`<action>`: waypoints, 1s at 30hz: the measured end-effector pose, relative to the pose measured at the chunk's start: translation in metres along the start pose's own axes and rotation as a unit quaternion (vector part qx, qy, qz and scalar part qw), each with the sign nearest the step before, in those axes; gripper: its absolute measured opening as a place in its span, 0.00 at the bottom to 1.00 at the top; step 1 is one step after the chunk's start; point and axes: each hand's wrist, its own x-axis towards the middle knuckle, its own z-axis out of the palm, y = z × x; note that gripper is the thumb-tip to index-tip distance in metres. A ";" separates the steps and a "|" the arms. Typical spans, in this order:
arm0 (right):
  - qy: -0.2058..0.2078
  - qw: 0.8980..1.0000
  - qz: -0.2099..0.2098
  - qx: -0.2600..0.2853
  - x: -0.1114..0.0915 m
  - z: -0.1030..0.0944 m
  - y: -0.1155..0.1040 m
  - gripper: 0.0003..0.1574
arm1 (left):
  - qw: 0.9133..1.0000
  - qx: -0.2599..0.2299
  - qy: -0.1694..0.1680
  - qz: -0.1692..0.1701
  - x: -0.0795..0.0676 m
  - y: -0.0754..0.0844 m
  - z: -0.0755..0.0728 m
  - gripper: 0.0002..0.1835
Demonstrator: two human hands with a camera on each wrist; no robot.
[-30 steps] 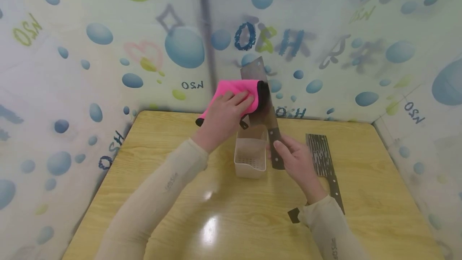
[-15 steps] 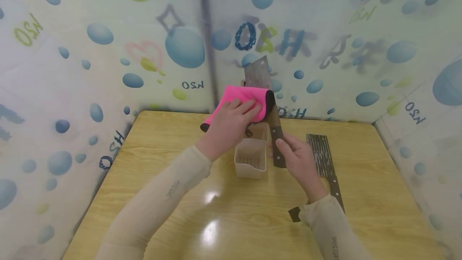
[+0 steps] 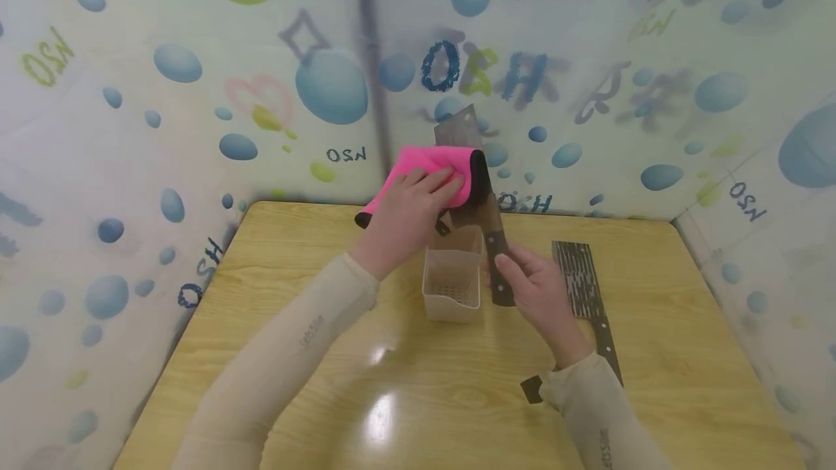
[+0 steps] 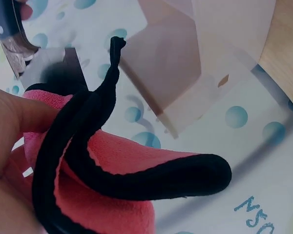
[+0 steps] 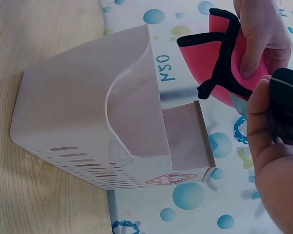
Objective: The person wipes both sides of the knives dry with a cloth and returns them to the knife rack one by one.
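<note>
My left hand (image 3: 408,212) holds a folded pink cloth (image 3: 427,158) with black edging against the blade of a cleaver (image 3: 459,130). In the left wrist view, thumb and fingers pinch the cloth (image 4: 122,151), and its black loop sticks out. My right hand (image 3: 538,285) grips the cleaver's black riveted handle (image 3: 499,270), thumb on top. The blade points up and away, tilted, its middle hidden by the cloth. In the right wrist view the cloth (image 5: 202,58) wraps over the blade near the handle (image 5: 288,95).
Below the cleaver stands a pale plastic holder (image 3: 452,310) with drain slots, seen large in the right wrist view. A second cleaver (image 3: 578,278) with a streaked blade lies at the right. A black handle end (image 3: 532,389) shows beside my right sleeve.
The left hand has slid the cloth down the blade toward the handle, then back up toward the tip. The cleaver has tipped slightly, while the right hand keeps its grip.
</note>
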 end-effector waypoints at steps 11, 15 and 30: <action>-0.019 1.000 -0.021 0.005 -0.001 0.001 0.001 0.13 | 0.999 0.015 0.029 -0.002 0.006 -0.013 0.000 0.23; -0.014 1.000 -0.023 0.005 -0.001 0.000 0.002 0.14 | 1.000 0.014 0.025 0.006 0.004 -0.009 0.002 0.23; 0.006 1.000 0.011 0.010 0.000 -0.002 0.000 0.17 | 0.999 0.025 0.006 0.037 -0.005 0.009 0.006 0.27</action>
